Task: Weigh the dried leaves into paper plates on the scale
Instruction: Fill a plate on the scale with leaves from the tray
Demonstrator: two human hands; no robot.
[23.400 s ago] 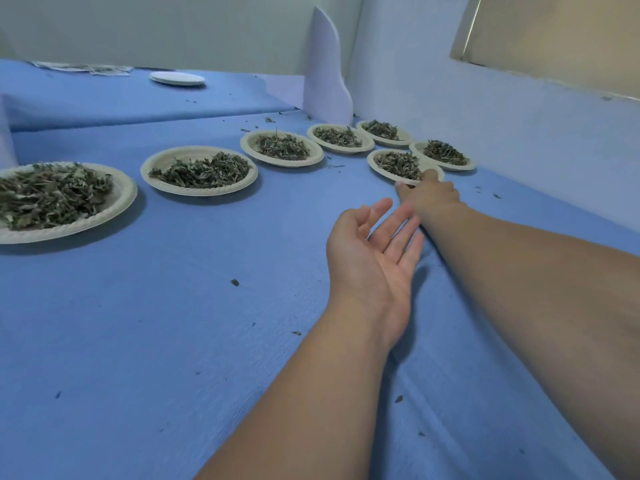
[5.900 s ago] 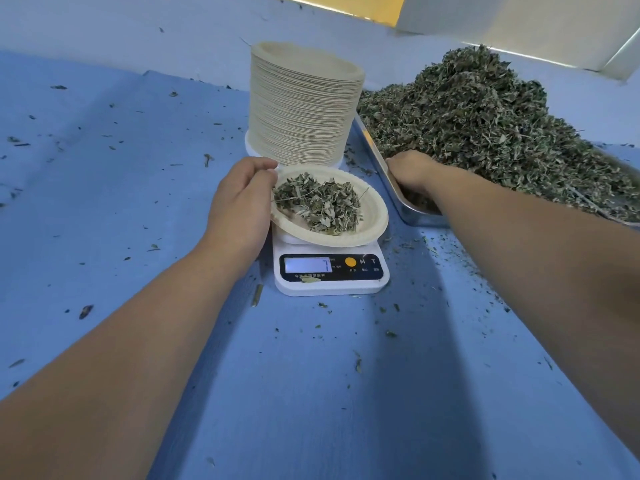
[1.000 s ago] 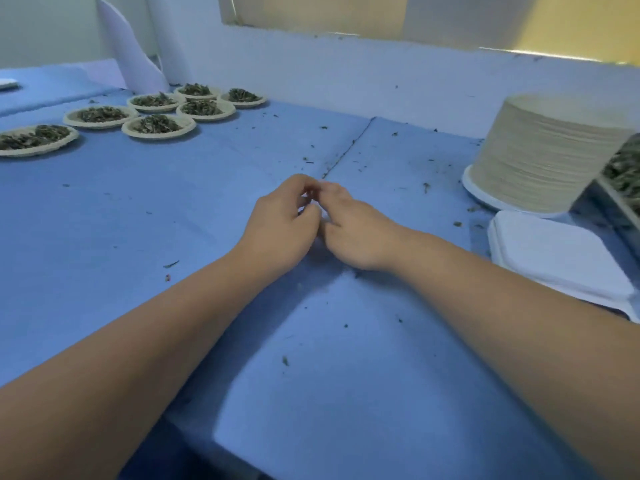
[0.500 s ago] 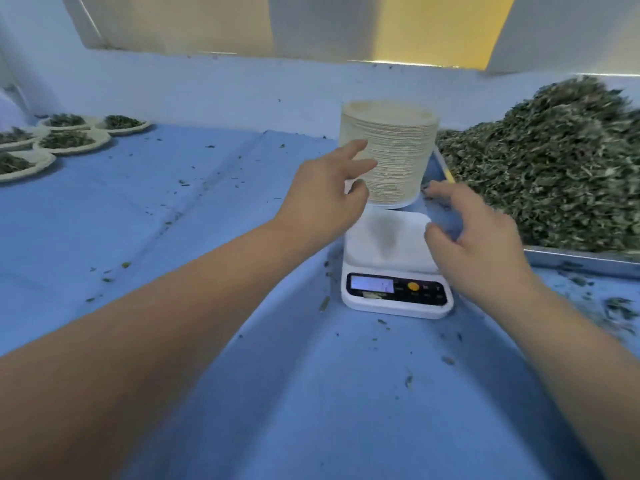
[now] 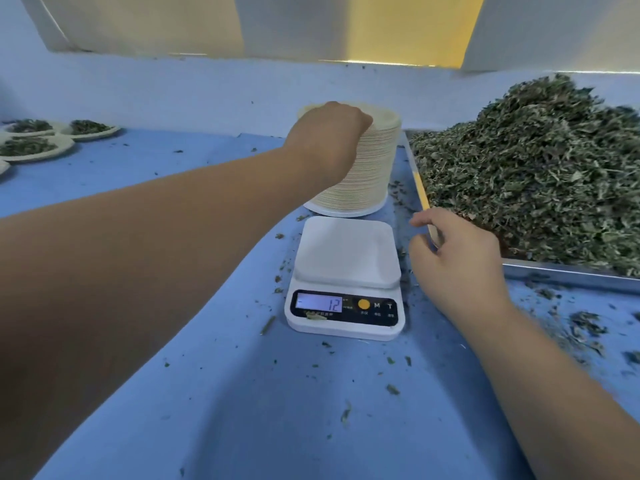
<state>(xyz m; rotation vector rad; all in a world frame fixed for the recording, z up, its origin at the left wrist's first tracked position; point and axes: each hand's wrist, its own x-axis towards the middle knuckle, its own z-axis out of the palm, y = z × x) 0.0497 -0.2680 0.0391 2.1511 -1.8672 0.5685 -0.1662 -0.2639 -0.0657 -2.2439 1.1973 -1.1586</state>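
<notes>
A white digital scale (image 5: 346, 258) sits on the blue cloth with nothing on its platform; its display reads 12. Just behind it stands a tall stack of paper plates (image 5: 367, 174). My left hand (image 5: 329, 133) lies over the top of the stack, fingers curled down onto the top plate's rim. My right hand (image 5: 450, 258) hovers right of the scale, fingers loosely bent and holding nothing, next to the corner of a metal tray (image 5: 554, 271). The tray carries a large heap of dried leaves (image 5: 540, 161).
Filled paper plates of leaves (image 5: 31, 147) stand at the far left of the table. Leaf crumbs are scattered over the blue cloth (image 5: 242, 393) around the scale. A pale blue wall (image 5: 207, 91) runs along the back.
My left hand has risen from the side of the plate stack onto its top. My right hand has drifted slightly right of the scale toward the tray.
</notes>
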